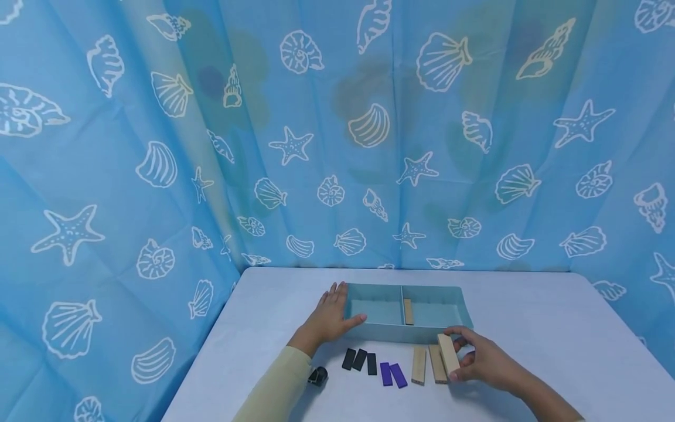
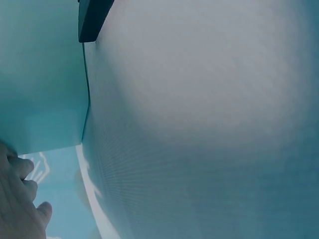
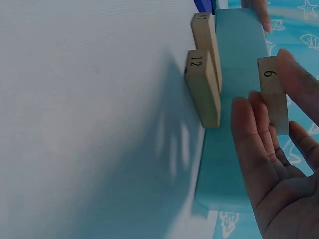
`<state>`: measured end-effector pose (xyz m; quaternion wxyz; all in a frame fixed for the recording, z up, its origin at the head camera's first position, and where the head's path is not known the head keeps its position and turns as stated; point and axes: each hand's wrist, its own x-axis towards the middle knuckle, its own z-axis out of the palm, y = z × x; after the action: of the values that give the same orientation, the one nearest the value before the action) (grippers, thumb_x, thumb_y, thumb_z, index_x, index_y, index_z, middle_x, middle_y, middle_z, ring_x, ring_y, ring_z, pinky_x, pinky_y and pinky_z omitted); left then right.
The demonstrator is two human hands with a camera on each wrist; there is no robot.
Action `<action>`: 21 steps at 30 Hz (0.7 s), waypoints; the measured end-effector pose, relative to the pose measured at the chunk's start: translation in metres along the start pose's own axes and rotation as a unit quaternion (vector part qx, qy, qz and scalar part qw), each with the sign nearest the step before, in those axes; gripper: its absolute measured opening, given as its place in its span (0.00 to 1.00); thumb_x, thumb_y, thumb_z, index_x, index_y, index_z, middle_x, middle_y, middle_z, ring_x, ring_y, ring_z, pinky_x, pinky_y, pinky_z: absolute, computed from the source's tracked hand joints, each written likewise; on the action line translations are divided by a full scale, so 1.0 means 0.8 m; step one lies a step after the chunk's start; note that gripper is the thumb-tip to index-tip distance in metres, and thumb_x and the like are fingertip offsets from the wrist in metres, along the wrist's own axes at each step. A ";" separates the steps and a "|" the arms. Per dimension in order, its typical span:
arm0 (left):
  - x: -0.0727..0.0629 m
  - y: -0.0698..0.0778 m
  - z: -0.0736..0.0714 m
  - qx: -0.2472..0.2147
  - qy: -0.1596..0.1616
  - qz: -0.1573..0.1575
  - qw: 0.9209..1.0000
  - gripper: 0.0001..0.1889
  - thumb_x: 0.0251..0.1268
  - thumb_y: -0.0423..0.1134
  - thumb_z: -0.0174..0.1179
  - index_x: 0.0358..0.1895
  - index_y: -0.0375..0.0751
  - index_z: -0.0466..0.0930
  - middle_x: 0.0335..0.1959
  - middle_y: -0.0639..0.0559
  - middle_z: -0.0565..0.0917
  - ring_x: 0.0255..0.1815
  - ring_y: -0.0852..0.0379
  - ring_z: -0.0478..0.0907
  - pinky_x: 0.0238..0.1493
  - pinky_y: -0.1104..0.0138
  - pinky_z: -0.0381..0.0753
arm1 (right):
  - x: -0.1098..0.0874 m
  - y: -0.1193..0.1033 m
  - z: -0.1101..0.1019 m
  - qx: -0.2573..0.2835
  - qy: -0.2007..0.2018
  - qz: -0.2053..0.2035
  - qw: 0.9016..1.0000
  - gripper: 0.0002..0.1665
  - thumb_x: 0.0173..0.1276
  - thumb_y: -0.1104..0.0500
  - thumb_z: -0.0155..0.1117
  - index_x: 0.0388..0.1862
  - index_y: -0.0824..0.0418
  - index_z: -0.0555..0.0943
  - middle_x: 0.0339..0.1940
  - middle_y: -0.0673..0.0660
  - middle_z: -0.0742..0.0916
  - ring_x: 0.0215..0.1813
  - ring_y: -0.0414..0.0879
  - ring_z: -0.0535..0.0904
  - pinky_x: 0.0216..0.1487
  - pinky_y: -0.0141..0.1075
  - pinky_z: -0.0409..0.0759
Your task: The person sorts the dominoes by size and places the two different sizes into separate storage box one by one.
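My right hand (image 1: 487,362) pinches a light wooden block (image 1: 448,353) between thumb and fingers, just in front of the teal box (image 1: 390,333). In the right wrist view, the held block's end (image 3: 269,74) bears a 6. Two similar wooden blocks lie on the table: one (image 1: 419,364), and another (image 1: 437,364) right beside the held one. My left hand (image 1: 331,315) rests on the box's left end, fingers straight, thumb over the front rim. A divider splits the box into two compartments; another wooden block (image 1: 408,312) sits in the right one, against the divider.
Several black blocks (image 1: 360,359) and two purple blocks (image 1: 392,375) lie before the box. A small black object (image 1: 317,376) is near my left sleeve. The white table (image 1: 221,351) backs onto a blue shell-print curtain (image 1: 327,146).
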<state>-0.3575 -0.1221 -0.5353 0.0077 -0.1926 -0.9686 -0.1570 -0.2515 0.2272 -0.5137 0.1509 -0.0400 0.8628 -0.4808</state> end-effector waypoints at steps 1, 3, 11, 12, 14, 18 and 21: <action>0.000 0.000 0.000 0.002 0.000 0.001 1.000 0.52 0.65 0.71 0.46 0.78 0.36 0.41 0.79 0.43 0.47 0.78 0.47 0.37 0.74 0.52 0.40 | 0.000 -0.002 -0.002 0.002 -0.004 -0.004 1.000 0.56 0.37 0.63 0.84 0.69 0.59 0.67 0.46 0.59 0.76 0.33 0.50 0.79 0.32 0.41 0.80; 0.001 0.000 -0.001 0.007 0.001 0.004 1.000 0.52 0.65 0.71 0.45 0.78 0.36 0.40 0.79 0.43 0.47 0.78 0.47 0.37 0.74 0.52 0.41 | 0.001 -0.006 -0.005 0.008 -0.005 -0.007 1.000 0.56 0.38 0.63 0.83 0.69 0.59 0.67 0.46 0.59 0.76 0.33 0.50 0.79 0.32 0.41 0.81; 0.005 0.000 -0.009 0.007 0.001 0.010 1.000 0.53 0.65 0.73 0.43 0.78 0.35 0.39 0.79 0.43 0.46 0.78 0.48 0.36 0.74 0.52 0.40 | 0.006 -0.020 -0.017 0.005 -0.002 -0.031 1.000 0.55 0.43 0.64 0.82 0.71 0.59 0.65 0.48 0.61 0.75 0.35 0.50 0.78 0.31 0.41 0.80; 0.005 -0.001 -0.009 0.008 0.002 0.011 1.000 0.53 0.64 0.73 0.43 0.78 0.35 0.40 0.79 0.42 0.46 0.78 0.47 0.36 0.74 0.52 0.40 | 0.006 -0.021 -0.018 0.002 0.001 -0.031 1.000 0.55 0.43 0.64 0.82 0.71 0.59 0.65 0.48 0.60 0.76 0.35 0.50 0.78 0.31 0.40 0.80; 0.004 -0.002 -0.009 0.017 -0.003 0.012 1.000 0.54 0.63 0.75 0.41 0.78 0.35 0.40 0.79 0.42 0.46 0.78 0.47 0.36 0.74 0.51 0.41 | 0.007 -0.022 -0.019 -0.003 0.005 -0.032 0.999 0.55 0.43 0.64 0.82 0.71 0.58 0.65 0.48 0.60 0.76 0.35 0.49 0.79 0.31 0.40 0.80; 0.003 0.000 -0.008 0.046 -0.009 0.011 0.999 0.54 0.62 0.76 0.40 0.78 0.36 0.42 0.79 0.42 0.46 0.78 0.47 0.37 0.74 0.51 0.40 | 0.009 -0.027 -0.022 -0.006 0.017 -0.029 0.999 0.54 0.43 0.64 0.82 0.71 0.56 0.66 0.50 0.60 0.76 0.37 0.49 0.79 0.33 0.41 0.81; 0.003 0.003 -0.010 0.058 -0.009 0.007 0.998 0.54 0.62 0.76 0.41 0.78 0.35 0.43 0.79 0.43 0.46 0.78 0.48 0.36 0.74 0.51 0.39 | 0.011 -0.031 -0.026 -0.010 0.014 -0.036 0.999 0.54 0.45 0.64 0.81 0.71 0.56 0.65 0.51 0.61 0.76 0.38 0.49 0.79 0.34 0.41 0.81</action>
<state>-0.3592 -0.1220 -0.5268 0.0110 -0.2004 -0.9747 -0.0983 -0.2681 0.2294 -0.4847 0.1207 -0.0660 0.8675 -0.4780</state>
